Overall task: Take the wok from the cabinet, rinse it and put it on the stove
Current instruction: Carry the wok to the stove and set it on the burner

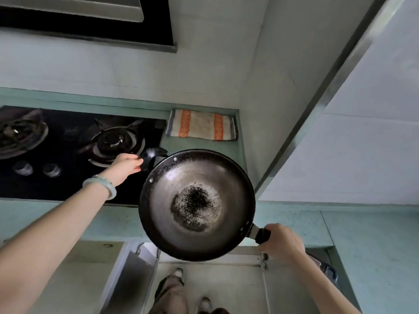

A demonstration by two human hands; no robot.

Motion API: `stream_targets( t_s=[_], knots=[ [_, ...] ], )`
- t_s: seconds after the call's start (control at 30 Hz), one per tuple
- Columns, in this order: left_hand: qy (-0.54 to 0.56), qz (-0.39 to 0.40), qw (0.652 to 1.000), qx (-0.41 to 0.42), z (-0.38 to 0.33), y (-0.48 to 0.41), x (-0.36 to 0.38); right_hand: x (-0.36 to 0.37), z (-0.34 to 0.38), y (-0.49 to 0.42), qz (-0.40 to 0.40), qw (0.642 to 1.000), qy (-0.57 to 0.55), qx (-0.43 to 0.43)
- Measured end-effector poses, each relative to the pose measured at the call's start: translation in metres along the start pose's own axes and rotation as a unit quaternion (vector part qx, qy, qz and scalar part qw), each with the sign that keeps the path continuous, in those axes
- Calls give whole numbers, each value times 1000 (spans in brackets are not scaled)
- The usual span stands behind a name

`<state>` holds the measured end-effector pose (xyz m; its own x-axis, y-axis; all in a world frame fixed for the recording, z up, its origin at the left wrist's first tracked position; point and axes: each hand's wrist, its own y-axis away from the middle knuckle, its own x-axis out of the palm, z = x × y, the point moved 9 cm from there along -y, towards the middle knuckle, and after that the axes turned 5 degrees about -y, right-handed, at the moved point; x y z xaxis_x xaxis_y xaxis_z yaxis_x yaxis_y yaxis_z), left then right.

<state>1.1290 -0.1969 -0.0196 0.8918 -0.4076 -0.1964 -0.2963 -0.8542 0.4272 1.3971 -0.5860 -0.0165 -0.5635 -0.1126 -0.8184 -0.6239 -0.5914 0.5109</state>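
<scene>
A round dark wok [196, 203] with a worn, speckled centre hangs in the air over the counter's front edge, just right of the black gas stove [68, 159]. My left hand [123, 165], with a pale bangle on the wrist, grips the wok's small black helper handle at its far left rim. My right hand [281, 242] is closed around the long black handle at its near right rim. The stove's right burner [112, 140] lies just left of the wok and a second burner [15, 134] sits at the far left.
A folded striped cloth [200, 127] lies on the green counter behind the wok. Two knobs [37, 169] sit at the stove's front. A range hood [90, 21] hangs above. Below, a cabinet door [129, 275] stands open beside my feet. A white wall cabinet [362, 132] juts out at right.
</scene>
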Motion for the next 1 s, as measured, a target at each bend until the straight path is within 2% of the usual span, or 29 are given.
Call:
stream_targets(
  t_s=[0.27,0.6,0.8,1.0],
  knots=[
    [-50,65,997,-9,-31,-104,28,14,37,-52,-8,997,-33,66],
    [-87,90,992,-19,-48,-201,48,18,80,-103,-2,991,-56,120],
    [-94,93,991,-12,-50,-232,59,16,87,-118,1,990,-60,130],
    [-103,60,993,7,-53,-246,59,19,91,-131,4,991,-63,119]
  ],
)
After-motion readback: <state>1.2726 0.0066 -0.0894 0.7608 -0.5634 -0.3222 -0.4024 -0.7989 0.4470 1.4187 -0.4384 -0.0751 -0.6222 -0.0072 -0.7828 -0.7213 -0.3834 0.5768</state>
